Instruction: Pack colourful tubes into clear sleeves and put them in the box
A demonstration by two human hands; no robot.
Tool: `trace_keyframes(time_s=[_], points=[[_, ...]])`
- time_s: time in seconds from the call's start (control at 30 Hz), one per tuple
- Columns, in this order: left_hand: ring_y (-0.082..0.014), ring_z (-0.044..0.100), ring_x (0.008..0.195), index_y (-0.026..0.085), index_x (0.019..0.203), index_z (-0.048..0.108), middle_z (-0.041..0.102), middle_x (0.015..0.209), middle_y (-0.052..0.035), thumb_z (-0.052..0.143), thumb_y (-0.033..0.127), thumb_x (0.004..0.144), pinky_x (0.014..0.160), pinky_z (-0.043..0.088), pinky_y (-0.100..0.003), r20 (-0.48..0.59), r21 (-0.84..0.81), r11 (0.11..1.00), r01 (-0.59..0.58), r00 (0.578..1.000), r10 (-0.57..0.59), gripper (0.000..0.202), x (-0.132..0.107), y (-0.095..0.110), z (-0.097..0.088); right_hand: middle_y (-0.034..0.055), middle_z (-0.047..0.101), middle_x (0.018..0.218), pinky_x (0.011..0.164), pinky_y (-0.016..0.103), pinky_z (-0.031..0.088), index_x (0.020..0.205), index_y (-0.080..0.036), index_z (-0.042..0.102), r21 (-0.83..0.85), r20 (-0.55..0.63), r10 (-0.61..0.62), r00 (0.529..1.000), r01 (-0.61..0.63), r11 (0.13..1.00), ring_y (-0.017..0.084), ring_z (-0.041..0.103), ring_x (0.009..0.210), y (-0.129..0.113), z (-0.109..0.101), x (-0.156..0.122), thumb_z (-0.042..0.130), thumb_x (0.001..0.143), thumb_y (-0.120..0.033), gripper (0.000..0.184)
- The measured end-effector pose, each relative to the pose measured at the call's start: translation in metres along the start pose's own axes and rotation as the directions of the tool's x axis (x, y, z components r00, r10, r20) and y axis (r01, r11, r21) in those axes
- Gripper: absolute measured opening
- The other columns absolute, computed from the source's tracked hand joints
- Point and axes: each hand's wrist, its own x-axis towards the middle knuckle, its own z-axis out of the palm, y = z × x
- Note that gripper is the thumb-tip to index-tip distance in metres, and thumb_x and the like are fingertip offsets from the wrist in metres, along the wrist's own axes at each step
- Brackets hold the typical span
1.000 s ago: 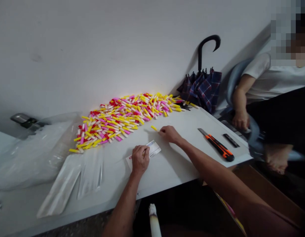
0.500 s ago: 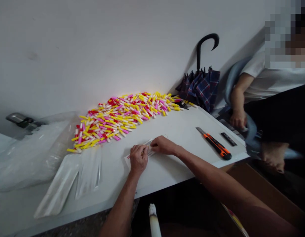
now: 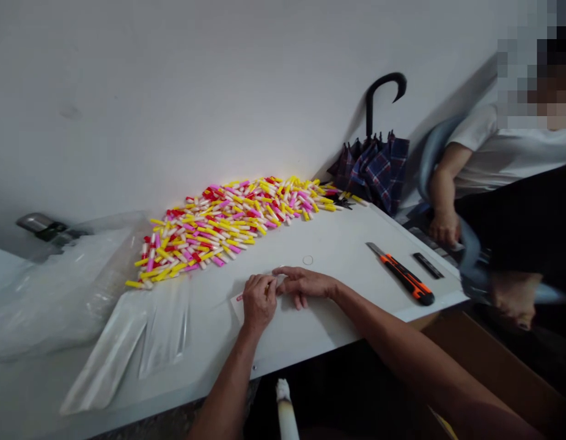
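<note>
A white paper card (image 3: 237,307) is seen on the worktop (image 3: 347,238) just below the heap of short yellow, pink, red and white plastic sticks (image 3: 219,235), and most of it is hidden by the person's hands. The left hand (image 3: 259,299) is curled on the card, and the right hand (image 3: 305,284) is laid almost flat just beside it, the two nearly touching. A small red-tipped item (image 3: 239,298) pokes out beyond the left hand, but its length is hidden. The fingers of both hands are bent inward, yet whether either grip is closed on anything cannot be told. Right of the heap, a thin ring (image 3: 307,260), an orange-and-black utility knife (image 3: 406,279) and a slim black case (image 3: 428,265) lie on the worktop. Beyond the heap's far end stands a folded plaid umbrella (image 3: 379,165). Left of the heap lie clear plastic bags (image 3: 164,330). Below the heap, a white stick (image 3: 285,409) is cut off by the frame. Far right of the heap sits a co-worker, whose hand (image 3: 444,229) rests in the lap.
</note>
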Motion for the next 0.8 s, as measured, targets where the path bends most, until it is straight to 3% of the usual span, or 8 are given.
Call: trace_keyframes(time_s=[0.07,0.13,0.17,0.23,0.27,0.33,0.5,0.8], points=[[-0.0235,0.063,0.088,0.023,0.089,0.065,0.071,0.089,-0.0058,0.050,0.025,0.101,0.086,0.047,-0.040,0.018,0.008,1.000,0.001,1.000,-0.001,0.019,0.000,0.001,0.000,0.0051,0.072,0.098,0.048,0.023,0.051,0.151,-0.021,0.040,-0.051,0.049,0.017,0.999,-0.015,0.999,0.017,0.070,0.059,-0.004,-0.013,0.004,0.072,0.086,-0.039,0.075],[-0.0234,0.062,0.086,0.023,0.088,0.065,0.070,0.087,-0.0053,0.050,0.024,0.100,0.084,0.046,-0.040,0.041,0.018,1.000,0.007,0.999,-0.008,0.019,0.001,0.001,0.000,0.0057,0.073,0.092,0.050,0.023,0.050,0.142,-0.019,0.050,-0.194,-0.157,-0.025,0.987,-0.006,0.981,0.016,0.068,0.059,-0.012,-0.032,0.017,0.069,0.090,-0.040,0.060],[-0.0233,0.061,0.084,0.023,0.087,0.065,0.070,0.086,-0.0049,0.051,0.023,0.100,0.083,0.046,-0.039,0.048,0.023,1.000,0.014,0.999,-0.015,0.019,0.001,0.002,0.000,0.0058,0.073,0.088,0.052,0.023,0.049,0.136,-0.017,0.055,-0.298,-0.341,-0.089,0.936,-0.017,0.955,0.015,0.067,0.059,-0.018,-0.044,0.027,0.065,0.093,-0.040,0.050],[-0.0229,0.060,0.082,0.023,0.085,0.064,0.069,0.083,-0.0042,0.052,0.022,0.098,0.081,0.045,-0.039,0.059,0.024,0.999,0.036,0.998,-0.038,0.018,0.004,0.003,-0.001,0.0078,0.073,0.090,0.060,0.023,0.050,0.127,-0.016,0.061,-0.478,-0.647,-0.268,0.714,-0.106,0.872,0.015,0.066,0.066,-0.031,-0.067,0.053,0.057,0.098,-0.039,0.037],[-0.0227,0.060,0.081,0.024,0.083,0.064,0.069,0.082,-0.0038,0.053,0.021,0.097,0.080,0.045,-0.038,0.071,0.021,0.999,0.048,0.996,-0.050,0.018,0.006,0.003,-0.001,0.0095,0.073,0.097,0.067,0.024,0.050,0.123,-0.016,0.063,-0.536,-0.709,-0.338,0.619,-0.162,0.828,0.016,0.067,0.076,-0.038,-0.077,0.068,0.056,0.099,-0.038,0.034],[-0.0225,0.060,0.080,0.024,0.080,0.064,0.069,0.080,-0.0031,0.055,0.019,0.095,0.077,0.044,-0.037,0.107,0.019,0.997,0.073,0.992,-0.075,0.018,0.010,0.005,-0.003,0.0129,0.072,0.110,0.075,0.025,0.048,0.117,-0.014,0.066,-0.581,-0.743,-0.394,0.540,-0.230,0.781,0.020,0.066,0.093,-0.050,-0.094,0.095,0.057,0.098,-0.036,0.030],[-0.0222,0.060,0.080,0.023,0.079,0.066,0.070,0.079,-0.0022,0.059,0.016,0.090,0.075,0.042,-0.036,0.162,0.026,0.991,0.131,0.978,-0.134,0.015,0.014,0.009,-0.006,0.0144,0.072,0.095,0.069,0.026,0.041,0.094,-0.010,0.073,-0.573,-0.749,-0.333,0.572,-0.308,0.759,0.021,0.062,0.086,-0.053,-0.107,0.130,0.057,0.092,-0.030,0.026],[-0.0213,0.060,0.089,0.022,0.086,0.071,0.073,0.088,-0.0021,0.065,0.015,0.084,0.082,0.043,-0.034,0.265,0.043,0.979,0.200,0.943,-0.204,0.009,0.016,0.014,-0.011,0.0115,0.073,0.101,0.067,0.027,0.040,0.095,-0.017,0.073,-0.537,-0.769,-0.266,0.581,-0.362,0.762,0.022,0.063,0.087,-0.051,-0.104,0.147,0.064,0.088,-0.042,0.028]])
